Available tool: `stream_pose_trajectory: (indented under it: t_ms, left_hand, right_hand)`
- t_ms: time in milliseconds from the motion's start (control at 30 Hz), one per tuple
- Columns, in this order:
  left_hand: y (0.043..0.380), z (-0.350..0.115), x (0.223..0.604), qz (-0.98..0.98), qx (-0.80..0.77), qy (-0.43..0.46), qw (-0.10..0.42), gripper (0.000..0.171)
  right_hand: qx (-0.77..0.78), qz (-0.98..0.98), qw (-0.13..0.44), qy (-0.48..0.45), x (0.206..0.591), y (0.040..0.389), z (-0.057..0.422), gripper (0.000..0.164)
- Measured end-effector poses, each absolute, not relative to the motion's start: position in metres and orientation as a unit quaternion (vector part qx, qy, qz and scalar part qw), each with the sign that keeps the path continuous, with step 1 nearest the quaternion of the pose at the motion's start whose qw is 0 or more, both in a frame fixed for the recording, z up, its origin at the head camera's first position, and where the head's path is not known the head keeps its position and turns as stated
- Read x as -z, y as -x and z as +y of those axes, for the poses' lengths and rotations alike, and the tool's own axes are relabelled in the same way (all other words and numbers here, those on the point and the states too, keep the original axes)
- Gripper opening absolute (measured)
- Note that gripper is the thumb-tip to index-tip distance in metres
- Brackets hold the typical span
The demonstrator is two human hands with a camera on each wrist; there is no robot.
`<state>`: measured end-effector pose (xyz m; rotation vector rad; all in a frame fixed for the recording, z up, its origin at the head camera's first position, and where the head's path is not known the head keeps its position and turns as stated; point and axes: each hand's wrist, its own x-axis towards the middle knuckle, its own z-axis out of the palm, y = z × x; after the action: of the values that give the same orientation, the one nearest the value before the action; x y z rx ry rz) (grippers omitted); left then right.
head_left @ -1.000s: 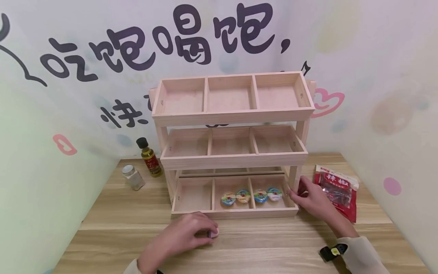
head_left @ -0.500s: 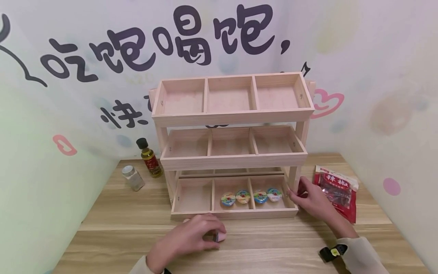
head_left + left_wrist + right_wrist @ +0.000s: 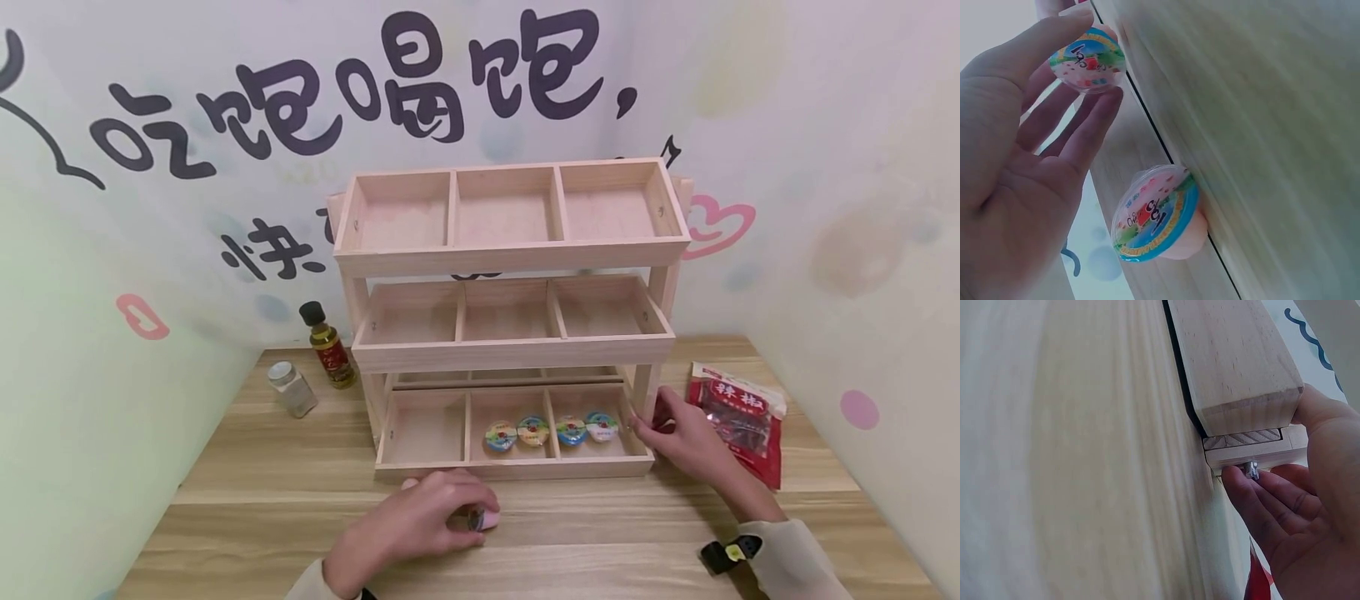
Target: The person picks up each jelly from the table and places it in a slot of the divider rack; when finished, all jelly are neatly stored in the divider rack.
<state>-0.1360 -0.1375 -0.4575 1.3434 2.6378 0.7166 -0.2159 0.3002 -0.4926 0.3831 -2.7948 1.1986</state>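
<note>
Near the front of the three-tier wooden rack (image 3: 510, 356), my left hand (image 3: 420, 517) pinches a jelly cup (image 3: 1088, 62) between thumb and fingertips, low over the table. A second jelly cup (image 3: 1157, 215) stands tilted by the rack's front board in the left wrist view; in the head view the hand mostly hides it. My right hand (image 3: 693, 437) grips the rack's lower right end, with fingers beside a metal wing nut (image 3: 1252, 470) in the right wrist view. The bottom tier holds two jelly cups (image 3: 517, 433) in its middle compartment and two jelly cups (image 3: 587, 427) in its right one.
Left of the rack stand an oil bottle (image 3: 330, 350) and a small clear jar with a white lid (image 3: 292, 389). A red bag of dried chillies (image 3: 738, 421) lies beside my right hand. The lettered wall (image 3: 495, 133) rises behind the table (image 3: 255, 517).
My left hand has slid a little to the right along the rack's front with the jelly cup. My right hand has stayed at the rack's end.
</note>
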Motion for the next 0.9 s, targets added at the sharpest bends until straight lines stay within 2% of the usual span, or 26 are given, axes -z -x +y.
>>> stream_pose_trajectory:
  t_ms: [300, 567, 800, 900]
  left_hand:
    - [0.138, -0.141, 0.454, 0.851, -0.267, -0.453, -0.016, 0.032]
    - [0.154, -0.150, 0.445, 0.831, -0.306, -0.456, -0.088, 0.045]
    - [0.171, -0.161, 0.438, 0.821, -0.354, -0.439, -0.094, 0.044]
    - [0.180, -0.164, 0.435, 0.822, -0.349, -0.433, -0.120, 0.043]
  right_hand:
    - [-0.396, -0.910, 0.037, -0.119, 0.492, 0.216, 0.300, 0.049]
    - [-0.397, -0.910, 0.036, -0.113, 0.491, 0.216, 0.299, 0.048]
    - [-0.394, -0.913, 0.026, -0.107, 0.491, 0.216, 0.299, 0.045]
    - [-0.395, -0.913, 0.023, -0.105, 0.490, 0.215, 0.298, 0.044]
